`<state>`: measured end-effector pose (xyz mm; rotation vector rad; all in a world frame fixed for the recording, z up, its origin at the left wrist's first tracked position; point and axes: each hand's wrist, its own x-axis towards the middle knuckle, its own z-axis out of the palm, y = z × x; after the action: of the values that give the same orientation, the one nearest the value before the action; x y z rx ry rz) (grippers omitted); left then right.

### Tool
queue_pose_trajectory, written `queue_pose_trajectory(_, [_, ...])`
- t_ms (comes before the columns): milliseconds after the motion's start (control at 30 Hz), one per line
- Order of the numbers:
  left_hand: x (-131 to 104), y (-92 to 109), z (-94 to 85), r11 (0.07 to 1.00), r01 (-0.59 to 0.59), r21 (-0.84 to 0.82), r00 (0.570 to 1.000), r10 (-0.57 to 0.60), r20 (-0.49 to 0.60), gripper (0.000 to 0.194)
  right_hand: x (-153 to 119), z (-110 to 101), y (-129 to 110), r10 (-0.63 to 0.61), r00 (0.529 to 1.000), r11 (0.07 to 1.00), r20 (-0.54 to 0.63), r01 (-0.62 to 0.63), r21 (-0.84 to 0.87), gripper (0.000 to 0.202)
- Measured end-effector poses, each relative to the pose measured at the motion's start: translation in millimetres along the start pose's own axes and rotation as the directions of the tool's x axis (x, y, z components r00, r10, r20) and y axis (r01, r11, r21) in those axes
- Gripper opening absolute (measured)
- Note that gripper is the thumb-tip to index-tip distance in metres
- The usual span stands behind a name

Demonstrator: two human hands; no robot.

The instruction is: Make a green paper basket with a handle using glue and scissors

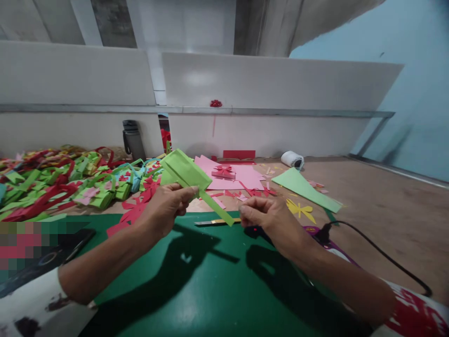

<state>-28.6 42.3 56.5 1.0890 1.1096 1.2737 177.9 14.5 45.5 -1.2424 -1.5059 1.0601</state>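
My left hand pinches a small light-green folded paper bag by its lower edge, above the green mat. From that edge a narrow green paper strip hangs down to the right. My right hand is closed, thumb against fingers, a little to the right of the strip's free end and apart from it. Whatever its fingertips hold, if anything, cannot be made out. Behind the strip a yellow-handled craft knife lies on the mat's far edge. Red paper cutouts lie just beyond my left wrist.
Many small paper bags are heaped at left beside a dark bottle. Pink sheets and red scraps lie ahead. To the right are a green sheet, a yellow paper cutout, a white roll and a black cord.
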Motion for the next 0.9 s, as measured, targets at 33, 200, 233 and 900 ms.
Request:
queue_pose_trajectory(33, [2.1,-1.3,0.6,1.000,0.006,-0.008,1.000,-0.006,0.011,0.029,1.7,-2.1,1.9,-0.004,1.000,1.000,-0.019,0.004,-0.003,0.021])
queue_pose_trajectory(200, [0.9,-15.6,4.5,0.991,0.105,-0.077,0.990,-0.096,0.106,0.032,2.3,3.6,3.5,-0.008,1.000,1.000,0.028,0.008,-0.021,0.030])
queue_pose_trajectory(233, [-0.6,-18.1,5.3,0.986,0.131,-0.103,0.985,-0.117,0.127,0.033,1.3,6.7,1.5,-0.003,0.998,1.000,0.061,0.005,-0.030,0.031])
queue_pose_trajectory(900, [-30.9,-7.9,12.8,0.951,0.306,-0.040,0.893,-0.272,0.359,0.050,-1.0,6.0,0.9,-0.897,0.249,-0.044,0.365,0.771,-0.635,0.019])
